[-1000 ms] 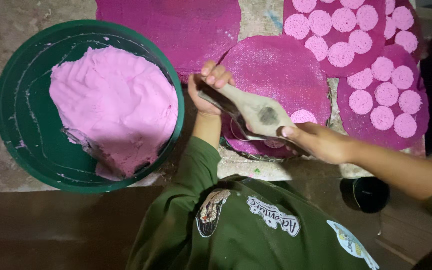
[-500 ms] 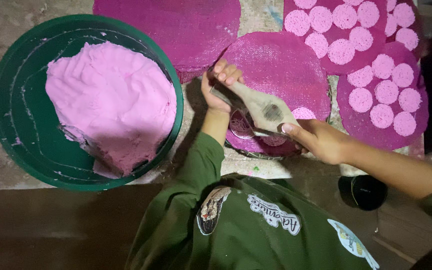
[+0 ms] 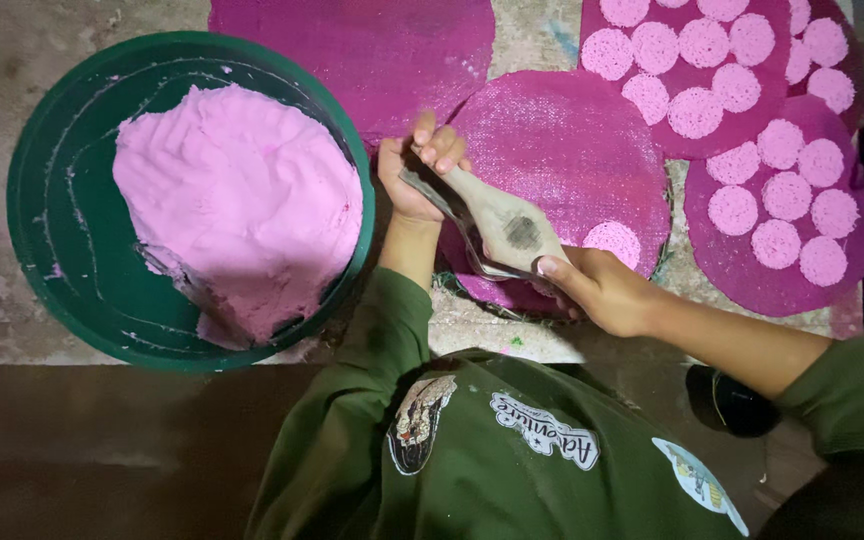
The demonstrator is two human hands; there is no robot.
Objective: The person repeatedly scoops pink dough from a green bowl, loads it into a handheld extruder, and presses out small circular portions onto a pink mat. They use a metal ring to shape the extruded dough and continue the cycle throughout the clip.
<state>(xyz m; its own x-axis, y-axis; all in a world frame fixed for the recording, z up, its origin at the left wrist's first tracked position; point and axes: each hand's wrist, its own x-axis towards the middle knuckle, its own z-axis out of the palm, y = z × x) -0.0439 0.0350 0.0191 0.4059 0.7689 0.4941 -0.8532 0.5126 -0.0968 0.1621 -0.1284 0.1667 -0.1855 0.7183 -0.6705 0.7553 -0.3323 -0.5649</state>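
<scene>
While gripped, press (image 3: 497, 222) between hands (image 3: 414, 170)

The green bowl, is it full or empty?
Partly full. The green bowl holds a big mound of pink dough on one side, with bare green showing on the other.

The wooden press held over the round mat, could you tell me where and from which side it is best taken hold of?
Probably at its two ends, as now: the left hand pinches the narrow tip and the right hand grips the wider end. The wooden press lies slanted across the mat, so come from the near side; its middle carries the metal part.
</scene>
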